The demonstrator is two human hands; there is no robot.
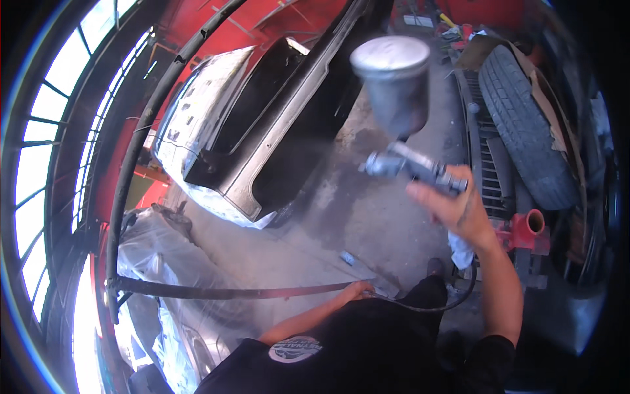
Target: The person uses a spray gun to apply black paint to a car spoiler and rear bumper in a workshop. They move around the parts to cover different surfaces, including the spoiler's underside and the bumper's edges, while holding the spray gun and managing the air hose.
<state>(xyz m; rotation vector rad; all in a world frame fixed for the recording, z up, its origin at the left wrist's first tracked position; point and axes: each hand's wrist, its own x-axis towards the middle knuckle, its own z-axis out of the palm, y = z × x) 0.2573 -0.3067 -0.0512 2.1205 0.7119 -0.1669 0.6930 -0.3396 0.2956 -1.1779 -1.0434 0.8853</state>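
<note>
My right hand (453, 207) is closed round the handle of a spray gun (410, 167), raised in front of me. A grey metal cup (396, 92) with a pale lid sits on top of the gun, blurred by motion. The nozzle points left, towards a glossy black car body panel (269, 141), with a gap between them. From below the gun a dark air hose (436, 307) loops down to my waist. There my left hand (359, 290) is closed on the hose, its fingers partly hidden.
White masking (197, 105) covers part of the car. Plastic sheeting (157, 262) drapes something at the left. A dark pipe frame (230, 289) crosses in front of it. At the right stand a tyre (525, 125), a slatted rack (482, 138) and a red metal stand (528, 230).
</note>
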